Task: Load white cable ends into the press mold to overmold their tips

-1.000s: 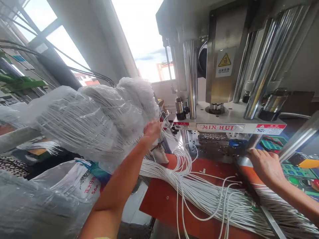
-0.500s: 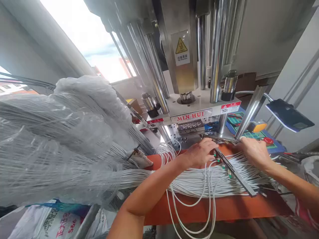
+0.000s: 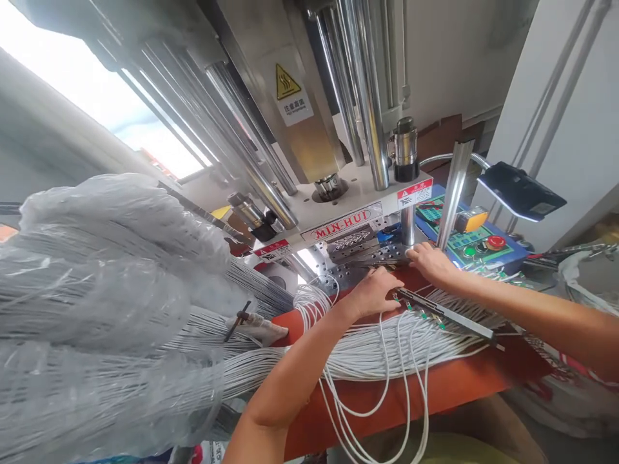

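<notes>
A plastic-wrapped bundle of white cables [image 3: 97, 283] crowds the left side, its strands spilling across the orange table [image 3: 449, 386] to the front edge. At the MIN-HUI press [image 3: 338, 212], the left hand [image 3: 374, 291] and right hand [image 3: 430, 263] rest curled, palms down, by the metal fixture bar [image 3: 449, 316]; whether either grip holds anything cannot be told.

You've got two hands, left [image 3: 374, 293] and right [image 3: 430, 263], one metal bar [image 3: 447, 314], one lamp [image 3: 520, 191], one red button [image 3: 492, 242].
</notes>
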The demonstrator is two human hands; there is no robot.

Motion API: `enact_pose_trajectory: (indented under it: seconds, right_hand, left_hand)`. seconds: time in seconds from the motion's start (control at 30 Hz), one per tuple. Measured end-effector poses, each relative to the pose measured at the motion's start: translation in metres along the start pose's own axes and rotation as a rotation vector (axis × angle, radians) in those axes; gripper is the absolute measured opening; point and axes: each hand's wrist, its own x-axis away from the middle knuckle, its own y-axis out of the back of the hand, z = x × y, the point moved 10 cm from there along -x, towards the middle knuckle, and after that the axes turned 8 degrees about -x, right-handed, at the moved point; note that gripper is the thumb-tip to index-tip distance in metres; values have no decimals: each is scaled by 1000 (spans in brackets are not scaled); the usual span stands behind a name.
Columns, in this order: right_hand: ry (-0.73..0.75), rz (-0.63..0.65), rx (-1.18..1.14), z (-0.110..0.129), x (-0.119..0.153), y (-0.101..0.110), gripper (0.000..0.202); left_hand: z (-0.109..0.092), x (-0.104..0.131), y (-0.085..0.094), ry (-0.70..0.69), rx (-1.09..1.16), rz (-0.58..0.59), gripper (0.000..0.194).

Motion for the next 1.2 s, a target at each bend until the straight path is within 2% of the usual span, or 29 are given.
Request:
enact_pose_trajectory:
  seconds: [0.07,0.13,0.23,0.33,0.4,0.47,0.5,0.6,0.67,0.73,0.8,0.87,0.93,1.03,1.2]
  right_hand:
    - [3,-3,-41,7,1,5,18]
    - [15,-8,-96,10,15,19,23]
    - [129,9,-208,19,59,40,39]
    - [258,31,-253,34,114,46,62]
    - [275,-65,-192,41,141,48,49]
    - [264,-185,-123,45,159,47,27]
    - [251,-229,-104,45,164,46,23]
    - [176,-269,-95,36,167,37,32]
    - [168,-250,-106,31,163,31,33]
    - [192,-221,-124,30,160,28,25]
    - [204,-185,-154,31,156,26,18]
    - [181,-137,-183,31,152,24,19]
    - [149,-79,-206,32,147,20,22]
    - [98,11,-226,30,141,11,21]
    - [127,12,-330,31,133,15,16]
  left_hand:
    - [3,8,1,31,20,-24,33]
    - [6,14,2,63,63,-49,30]
    - [8,16,1,99,145,-82,30]
    - [8,16,-3,108,207,-99,29]
    - [10,17,-5,118,213,-110,31]
    - [13,19,-3,123,198,-117,35]
    - [14,21,-1,119,189,-116,37]
    - [9,26,14,120,163,-144,45]
    - [-2,31,28,171,148,-220,38]
    - [-24,34,36,231,119,-291,26]
    - [-57,30,30,245,58,-287,25]
    - [-88,21,13,227,-35,-221,24]
    - [-104,13,-3,245,-114,-168,15]
    - [-103,10,-14,296,-119,-178,5]
    - [-96,21,-4,308,-95,-309,8]
